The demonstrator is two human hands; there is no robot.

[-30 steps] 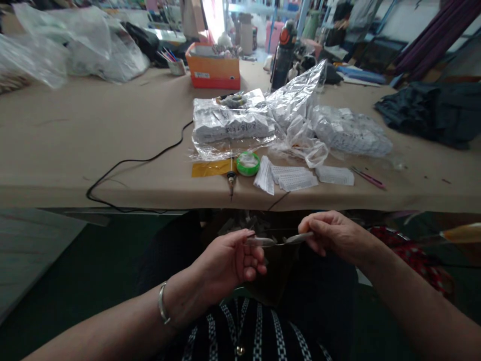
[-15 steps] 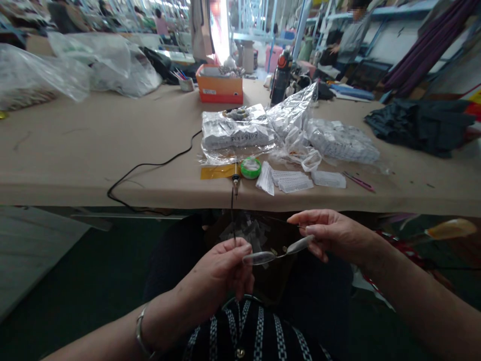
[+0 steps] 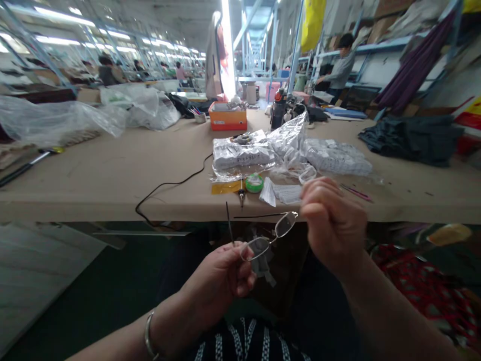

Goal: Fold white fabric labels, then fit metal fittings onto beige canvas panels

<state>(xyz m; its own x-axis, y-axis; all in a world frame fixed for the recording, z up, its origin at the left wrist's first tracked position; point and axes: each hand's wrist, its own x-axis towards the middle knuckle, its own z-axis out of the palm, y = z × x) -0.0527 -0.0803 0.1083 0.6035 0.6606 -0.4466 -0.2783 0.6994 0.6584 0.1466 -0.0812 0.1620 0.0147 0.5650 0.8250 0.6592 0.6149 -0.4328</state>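
Observation:
A pair of eyeglasses (image 3: 286, 224) with thin rims and dark temples is held tilted below the table's front edge. My left hand (image 3: 223, 273) pinches it at the left lens and hinge, one temple rising above the thumb. The other temple points left, level with the table edge. Just beyond the right lens, my right hand (image 3: 334, 225) is raised with its fingers curled. It looks apart from the eyeglasses; the inside of its grip is hidden. Past the hands lie a soldering-iron-like tool (image 3: 241, 193) with a black cord, a green round container (image 3: 254, 183) and printed paper strips (image 3: 287, 193).
Plastic-wrapped white bundles (image 3: 244, 154) lie mid-table. Behind them stand an orange box (image 3: 228, 118) and a dark bottle (image 3: 278, 110). Pink tweezers (image 3: 356, 193) and dark folded cloth (image 3: 411, 138) are at right. Clear plastic bags (image 3: 150, 110) lie at left. People work in the background.
My right hand has let go of the eyeglasses' temple, risen and curled. The eyeglasses have tilted, their right side higher, still in my left hand. The head view has tipped upward.

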